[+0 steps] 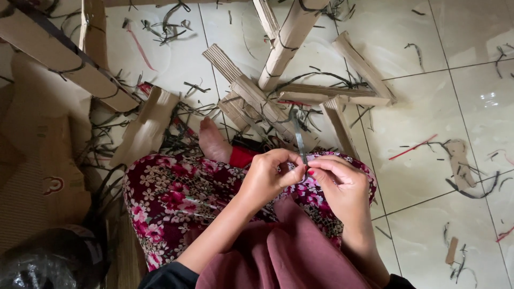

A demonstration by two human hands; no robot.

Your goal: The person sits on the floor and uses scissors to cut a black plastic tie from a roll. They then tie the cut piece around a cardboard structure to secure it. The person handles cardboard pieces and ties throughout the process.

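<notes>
I sit on a tiled floor with a floral cloth [171, 195] over my knees. My left hand [267, 176] and my right hand [340, 184] meet above my lap. Both pinch the lower end of a thin dark strip [299, 136] that rises upward from my fingertips. The thumb and fingers of each hand are closed tight around it. My bare foot [213, 142] lies just beyond the cloth. A red cuff [242, 156] shows beside the foot.
Folded cardboard pieces [257, 96] lie crossed on the floor ahead, bound with dark straps. A long cardboard bar [64, 61] runs across the upper left. Flat cardboard sheets [37, 176] are stacked at left. Dark strap offcuts [171, 27] litter the white tiles [455, 118].
</notes>
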